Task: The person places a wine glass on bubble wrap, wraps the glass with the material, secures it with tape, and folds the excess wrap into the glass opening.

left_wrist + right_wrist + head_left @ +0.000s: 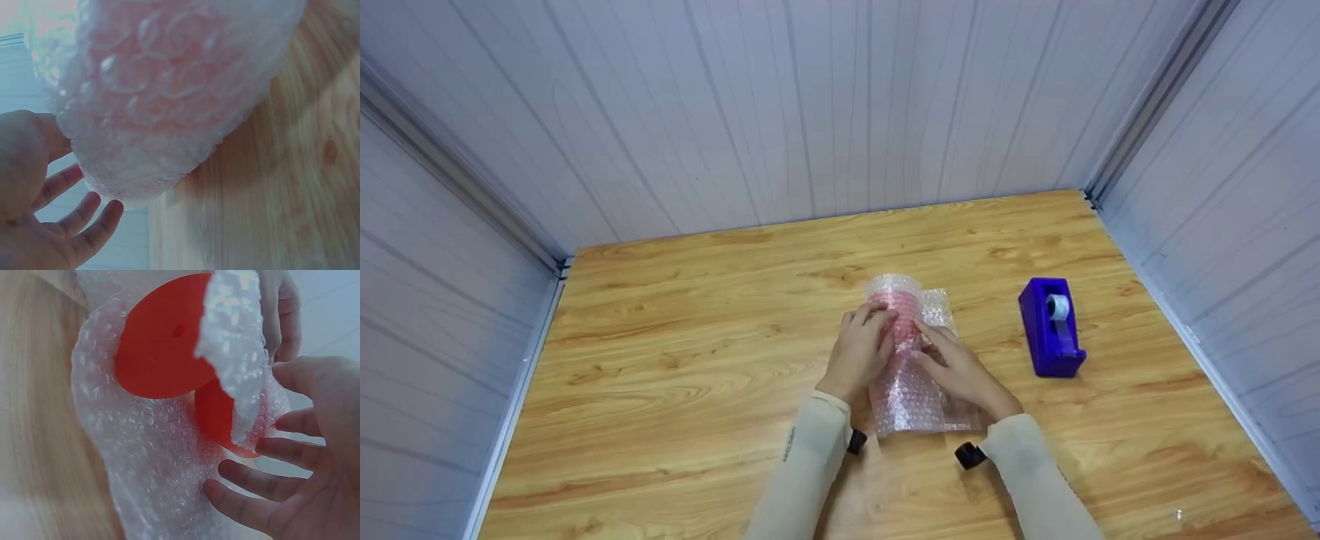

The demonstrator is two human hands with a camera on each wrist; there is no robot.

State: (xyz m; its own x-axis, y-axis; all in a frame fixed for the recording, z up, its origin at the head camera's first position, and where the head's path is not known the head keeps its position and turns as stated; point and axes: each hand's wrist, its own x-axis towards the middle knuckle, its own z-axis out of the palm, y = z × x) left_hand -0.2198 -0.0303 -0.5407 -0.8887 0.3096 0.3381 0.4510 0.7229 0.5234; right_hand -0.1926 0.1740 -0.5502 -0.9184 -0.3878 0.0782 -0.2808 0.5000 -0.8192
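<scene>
A sheet of clear bubble wrap [911, 397] lies on the table, rolled around a red item [901, 304] that shows pink through it. Two smooth, rounded red surfaces [166, 337] appear at the roll's open end in the right wrist view; their exact kind cannot be told. My left hand [861, 352] holds the roll from the left, its bent fingers over the top. From the right, my right hand [964, 371] touches the wrap with its fingers spread and fairly straight. The left wrist view shows left fingertips [109, 211] against the wrapped side.
A blue tape dispenser [1054, 330] with a white tape roll stands right of the hands on the wooden table [675, 360]. Pale panel walls [810, 112] enclose the back and both sides. A small shiny scrap [1179, 514] lies near the front right.
</scene>
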